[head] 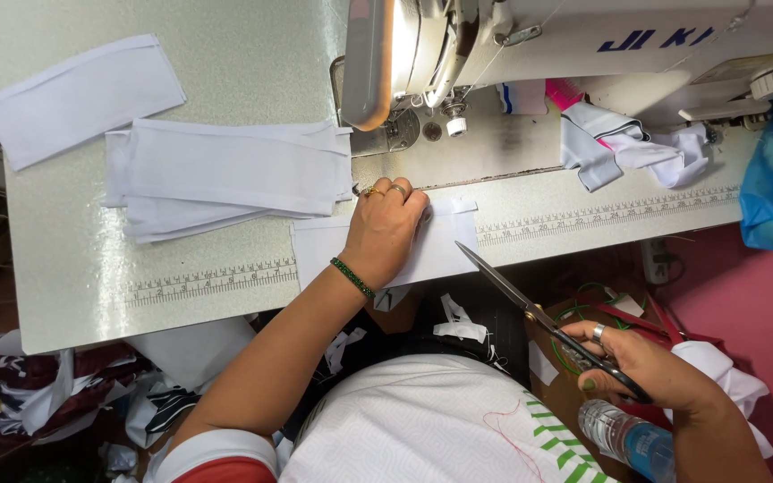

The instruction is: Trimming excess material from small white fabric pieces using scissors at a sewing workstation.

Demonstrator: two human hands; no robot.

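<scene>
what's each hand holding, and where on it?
Right hand holds scissors by the handle loops, blades open. Left hand grips nothing; it presses flat on the white fabric piece.

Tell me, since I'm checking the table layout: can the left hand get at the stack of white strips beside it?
Probably yes. The left hand presses a white fabric piece at the table's front edge, and the stack of white strips lies right beside it with nothing between them. It would have to let go of that piece first.
</scene>
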